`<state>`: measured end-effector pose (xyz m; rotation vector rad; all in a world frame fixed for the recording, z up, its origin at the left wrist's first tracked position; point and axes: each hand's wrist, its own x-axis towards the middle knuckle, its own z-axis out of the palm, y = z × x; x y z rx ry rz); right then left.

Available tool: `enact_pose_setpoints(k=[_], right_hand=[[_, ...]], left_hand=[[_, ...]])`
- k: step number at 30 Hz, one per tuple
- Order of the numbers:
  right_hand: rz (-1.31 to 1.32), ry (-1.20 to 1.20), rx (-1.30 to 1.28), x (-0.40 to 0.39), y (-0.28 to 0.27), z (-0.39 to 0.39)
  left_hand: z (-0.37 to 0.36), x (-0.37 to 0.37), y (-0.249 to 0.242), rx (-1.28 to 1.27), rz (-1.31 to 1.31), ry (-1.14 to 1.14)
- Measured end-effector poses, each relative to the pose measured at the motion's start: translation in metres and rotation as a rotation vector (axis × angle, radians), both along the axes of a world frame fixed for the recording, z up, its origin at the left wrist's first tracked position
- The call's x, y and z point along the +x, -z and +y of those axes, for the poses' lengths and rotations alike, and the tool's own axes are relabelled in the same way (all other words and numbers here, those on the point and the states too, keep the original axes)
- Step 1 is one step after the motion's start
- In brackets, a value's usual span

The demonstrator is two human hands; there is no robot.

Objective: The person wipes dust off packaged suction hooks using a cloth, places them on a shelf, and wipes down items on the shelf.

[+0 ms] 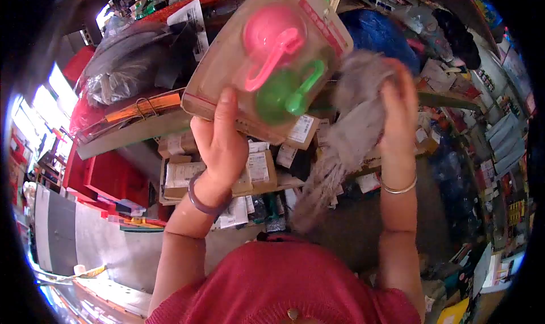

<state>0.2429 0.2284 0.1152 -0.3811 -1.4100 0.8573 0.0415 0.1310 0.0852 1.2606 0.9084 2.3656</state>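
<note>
A clear-fronted package (221, 68) is tilted in front of me, with a pink round item (267, 31) and a green one (275, 94) inside, each with a handle-like part. My left hand (221, 145) grips its lower left edge, thumb on the front. A grey-brown cloth (360, 111) is bunched in my right hand (400, 108), at the right side of the package, its loose end hanging down to the left. The right hand is a little blurred, and whether the cloth touches the package is hard to tell.
Behind my hands, labelled cardboard boxes (261, 168) sit on a shelf. Red drawers or bins (116, 176) stand at left, below a bagged grey bundle (128, 68). A blue bag (380, 37) lies at upper right. Crowded shelves line the right side.
</note>
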Motion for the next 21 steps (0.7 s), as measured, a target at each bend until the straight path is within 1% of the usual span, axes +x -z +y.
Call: enact_pose_setpoints(k=[1, 2, 5, 6, 8, 9, 10, 11, 13, 14, 17, 18, 19, 20, 21], right_hand=[[0.115, 0.102, -0.01, 0.002, -0.006, -0.003], [0.211, 0.129, 0.072, -0.003, -0.017, -0.012], [-0.532, 0.639, 0.857, -0.027, -0.014, -0.004], [-0.586, 0.638, 0.81, -0.037, -0.008, -0.011], [-0.646, 0.592, 0.711, -0.045, 0.003, -0.024], [-0.678, 0.562, 0.713, -0.045, 0.008, -0.031], [-0.711, 0.528, 0.709, -0.045, 0.015, -0.04], [-0.745, 0.492, 0.706, -0.045, 0.021, -0.048], [-0.744, 0.35, 0.783, -0.049, 0.038, -0.065], [-0.74, 0.281, 0.825, -0.051, 0.044, -0.069], [-0.609, 0.103, 0.743, -0.048, 0.051, -0.059], [-0.549, -0.061, 0.556, -0.041, 0.044, -0.055], [-0.454, -0.14, 0.265, -0.031, 0.037, -0.059], [-0.244, -0.299, -0.047, -0.022, 0.04, -0.052], [-0.082, -0.239, -0.119, -0.017, 0.026, -0.047]], left_hand=[[0.001, 0.006, 0.002, -0.001, -0.18, 0.098], [0.001, 0.012, 0.005, -0.006, -0.36, 0.198], [-0.001, 0.035, 0.018, 0.0, -0.454, 0.343], [-0.006, 0.047, 0.015, 0.073, -0.493, 0.382], [-0.004, 0.047, 0.026, 0.091, -0.45, 0.338], [-0.001, 0.046, 0.032, 0.107, -0.432, 0.31], [0.0, 0.046, 0.036, 0.124, -0.323, 0.253], [0.004, 0.043, 0.039, 0.094, -0.347, 0.275], [0.008, 0.038, 0.045, 0.032, -0.401, 0.314], [0.006, 0.037, 0.043, -0.058, -0.324, 0.232], [0.011, 0.032, 0.054, -0.001, -0.457, 0.343], [0.008, 0.026, 0.057, -0.068, -0.361, 0.28], [0.004, 0.023, 0.053, -0.134, -0.266, 0.215], [0.001, 0.023, 0.043, -0.16, -0.312, 0.231], [-0.002, 0.026, 0.035, -0.193, -0.361, 0.25]])
